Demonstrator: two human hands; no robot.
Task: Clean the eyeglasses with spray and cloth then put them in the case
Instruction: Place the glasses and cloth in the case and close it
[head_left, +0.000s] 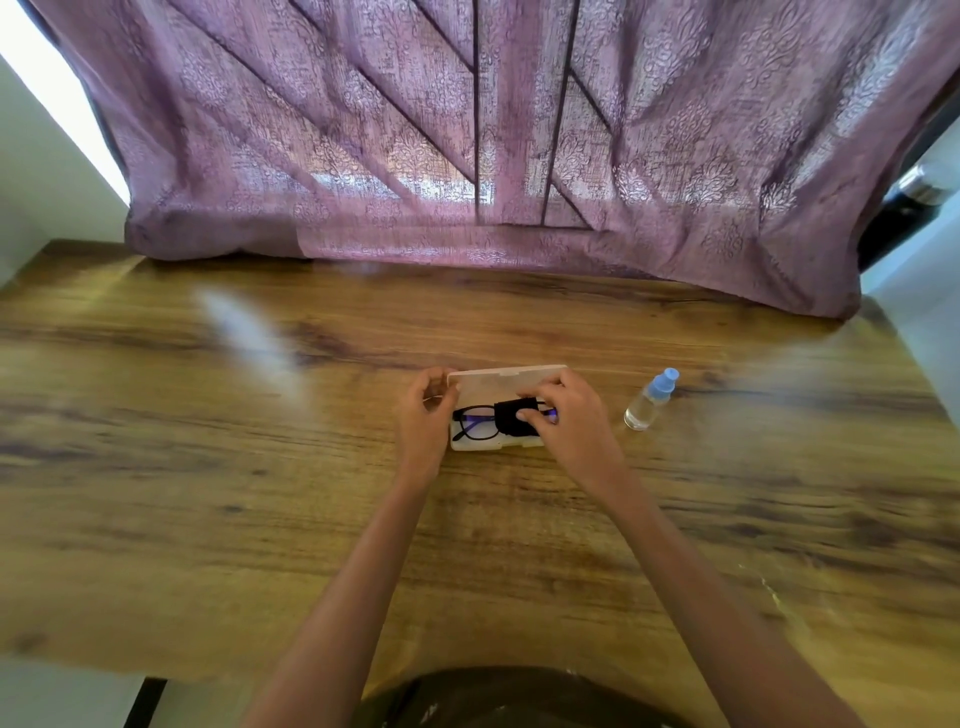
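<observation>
A white glasses case (498, 382) lies open at the middle of the wooden table (208, 467), its lid raised at the back. Black-framed eyeglasses (475, 418) lie inside it, with a black cloth (511, 421) over their right half. My right hand (569, 421) pinches the cloth between thumb and fingers over the case. My left hand (426, 421) is at the case's left end, its fingers curled at the lid's corner. A small clear spray bottle (649, 400) with a blue cap stands to the right of the case.
A purple patterned curtain (493, 145) hangs along the table's far edge. White walls flank it on both sides. The table's near edge runs just in front of my body.
</observation>
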